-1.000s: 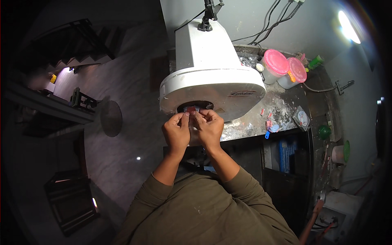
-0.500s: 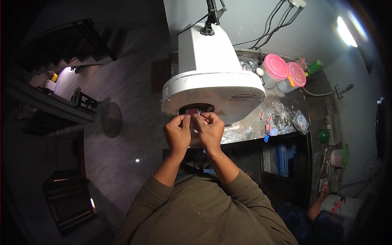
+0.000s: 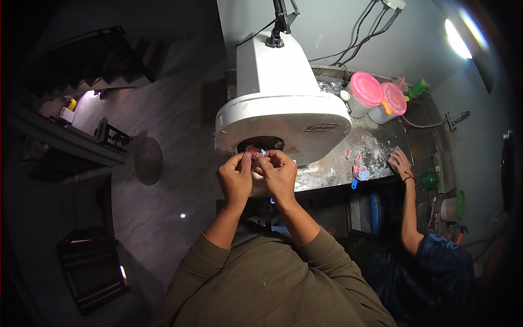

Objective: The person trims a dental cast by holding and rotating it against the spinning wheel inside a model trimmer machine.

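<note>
My left hand (image 3: 236, 177) and my right hand (image 3: 278, 173) are both closed, their thumbs and fingertips meeting at a small pinkish-red piece (image 3: 254, 152) with pale edges. They hold it between them at the mouth of a dark oval opening (image 3: 272, 143) in the front of a white box-shaped machine (image 3: 321, 136). The fingers hide much of the piece, so its exact kind cannot be made out. Both forearms reach forward from olive-green sleeves.
A stained bench (image 3: 327, 177) runs right of the machine, holding pink-lidded tubs (image 3: 366, 90) and a blue-handled tool (image 3: 354, 184) among pinkish scraps. Another person's hand (image 3: 400, 162) rests at the bench's right part. A black lamp arm (image 3: 279, 24) stands on the machine.
The other person's arm has reached up onto the bench, where a square pale item lay. My hands stay at the opening; the pinkish-red piece has turned slightly between my fingertips.
</note>
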### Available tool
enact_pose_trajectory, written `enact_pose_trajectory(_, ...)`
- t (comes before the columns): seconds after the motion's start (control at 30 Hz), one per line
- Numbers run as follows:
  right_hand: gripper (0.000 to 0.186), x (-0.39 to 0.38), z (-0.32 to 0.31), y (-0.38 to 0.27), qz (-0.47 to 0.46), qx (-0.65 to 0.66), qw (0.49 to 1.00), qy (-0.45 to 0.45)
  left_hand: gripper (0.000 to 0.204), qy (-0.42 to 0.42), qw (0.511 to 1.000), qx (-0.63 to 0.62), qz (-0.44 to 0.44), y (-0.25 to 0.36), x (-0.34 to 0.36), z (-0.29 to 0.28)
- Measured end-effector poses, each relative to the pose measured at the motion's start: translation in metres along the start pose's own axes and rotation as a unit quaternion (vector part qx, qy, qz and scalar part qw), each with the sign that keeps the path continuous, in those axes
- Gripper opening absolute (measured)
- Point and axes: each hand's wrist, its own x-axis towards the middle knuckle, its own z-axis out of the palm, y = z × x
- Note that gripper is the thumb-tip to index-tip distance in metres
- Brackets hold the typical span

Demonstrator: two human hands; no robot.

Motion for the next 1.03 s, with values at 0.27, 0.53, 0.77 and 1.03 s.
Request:
enact_pose_trajectory(0.27,0.024,0.008,-0.001,0.01,0.005,-0.06,0.998,0.029,0.021,0.008,1.0,-0.026,-0.011,0.0,0.003,0.0)
enact_pose_trajectory(0.53,0.024,0.009,-0.001,0.011,0.011,-0.052,0.998,0.025,0.022,0.001,0.997,-0.06,-0.042,0.006,0.003,0.0)
enact_pose_trajectory(0.77,0.025,0.009,0.0,0.007,0.017,-0.056,0.998,0.027,0.023,0.004,0.998,-0.049,-0.033,0.002,0.004,-0.002)
enact_pose_trajectory(1.03,0.026,0.011,-0.002,0.009,0.011,-0.086,0.996,0.026,0.023,0.004,0.999,-0.03,-0.021,-0.004,0.006,0.0)
